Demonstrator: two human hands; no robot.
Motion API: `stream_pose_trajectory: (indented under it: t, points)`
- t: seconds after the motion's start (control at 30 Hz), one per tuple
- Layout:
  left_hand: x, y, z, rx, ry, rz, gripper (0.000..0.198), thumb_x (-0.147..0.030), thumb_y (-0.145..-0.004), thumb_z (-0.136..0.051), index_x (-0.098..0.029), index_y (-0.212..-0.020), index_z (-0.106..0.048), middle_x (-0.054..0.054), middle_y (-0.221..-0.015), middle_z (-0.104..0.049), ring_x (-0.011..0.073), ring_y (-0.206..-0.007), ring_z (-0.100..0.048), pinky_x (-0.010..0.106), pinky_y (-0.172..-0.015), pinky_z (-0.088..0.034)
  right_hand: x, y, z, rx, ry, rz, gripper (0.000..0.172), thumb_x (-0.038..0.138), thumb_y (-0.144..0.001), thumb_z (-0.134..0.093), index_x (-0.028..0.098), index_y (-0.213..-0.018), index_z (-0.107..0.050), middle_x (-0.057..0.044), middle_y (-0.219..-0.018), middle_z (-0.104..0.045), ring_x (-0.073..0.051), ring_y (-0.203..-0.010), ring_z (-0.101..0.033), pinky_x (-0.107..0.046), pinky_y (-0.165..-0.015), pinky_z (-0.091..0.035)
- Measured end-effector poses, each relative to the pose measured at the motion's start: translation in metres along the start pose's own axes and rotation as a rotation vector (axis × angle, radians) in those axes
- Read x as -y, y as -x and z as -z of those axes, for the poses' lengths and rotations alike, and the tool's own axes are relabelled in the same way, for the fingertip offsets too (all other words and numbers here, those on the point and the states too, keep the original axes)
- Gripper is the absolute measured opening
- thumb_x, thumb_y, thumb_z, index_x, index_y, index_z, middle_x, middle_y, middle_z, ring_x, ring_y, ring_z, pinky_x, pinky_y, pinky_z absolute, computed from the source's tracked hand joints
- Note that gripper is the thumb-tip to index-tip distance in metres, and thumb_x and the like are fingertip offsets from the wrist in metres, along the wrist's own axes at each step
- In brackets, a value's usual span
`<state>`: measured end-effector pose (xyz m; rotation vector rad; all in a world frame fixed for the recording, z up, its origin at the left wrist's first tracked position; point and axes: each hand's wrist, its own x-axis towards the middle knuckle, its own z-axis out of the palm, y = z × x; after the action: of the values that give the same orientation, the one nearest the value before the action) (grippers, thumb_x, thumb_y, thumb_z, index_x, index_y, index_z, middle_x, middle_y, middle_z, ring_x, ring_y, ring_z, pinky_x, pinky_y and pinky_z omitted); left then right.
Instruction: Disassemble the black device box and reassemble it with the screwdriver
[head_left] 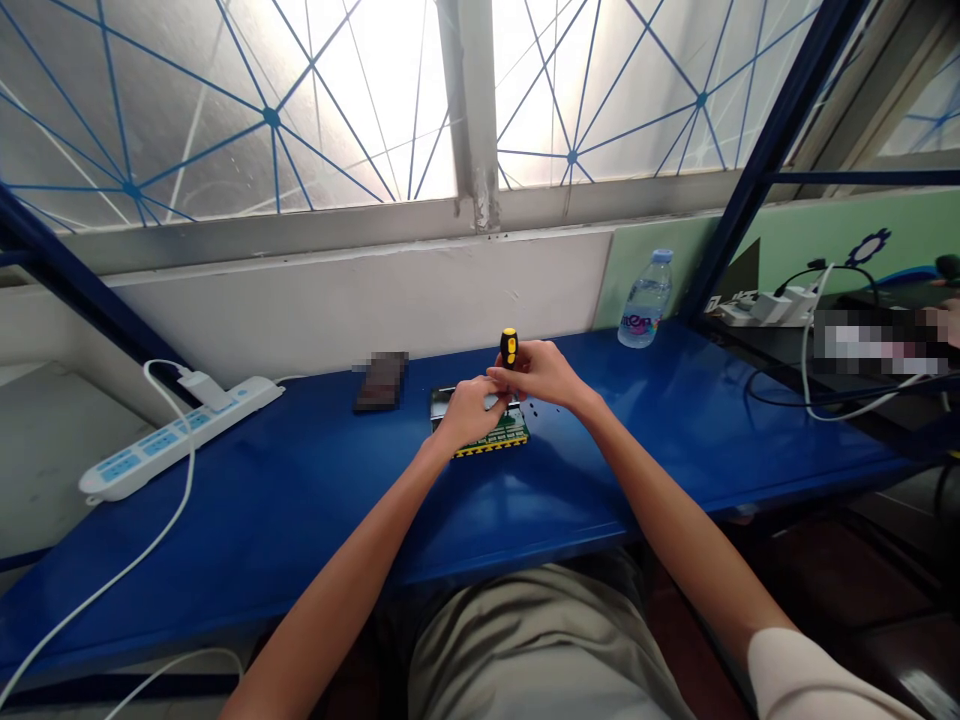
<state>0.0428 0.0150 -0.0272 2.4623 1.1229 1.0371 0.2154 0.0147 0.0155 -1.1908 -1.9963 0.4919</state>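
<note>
A screwdriver (509, 346) with a black and yellow handle stands upright in my right hand (543, 372), whose fingers are closed around its lower handle. My left hand (470, 410) lies over a green circuit board (511, 432) and grips it, fingers curled close to the screwdriver's shaft. A yellow toothed strip runs along the board's near edge, and a dark, shiny part shows at its far left corner. My fingers hide the screwdriver's tip and much of the board. Several small dark pieces (534, 408), possibly screws, lie just right of the board.
On the blue table (300, 520), a dark flat object (381, 382) lies behind and left of the board. A white power strip (180, 440) with a cable is at the left. A water bottle (645, 302) stands at the back right. Chargers and cables (787, 300) lie farther right.
</note>
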Motion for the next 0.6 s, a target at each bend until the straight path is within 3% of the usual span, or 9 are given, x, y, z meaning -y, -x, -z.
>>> stream_pose_trajectory:
  t: [0.6]
  points:
    - [0.0039,-0.0006,-0.0037,-0.059,-0.037,0.069,0.007,-0.024,-0.083,-0.073,-0.021,-0.085,-0.079,0.004,-0.089,-0.078,0.0222,-0.083,-0.072,0.031,-0.078,-0.053,-0.0003,-0.0006,-0.0018,-0.018,-0.008,0.048,0.026,0.043,-0.083,-0.063,0.019,-0.074,-0.062,0.000,-0.064,-0.062,-0.013,-0.057,-0.054,-0.025,-0.055,-0.034]
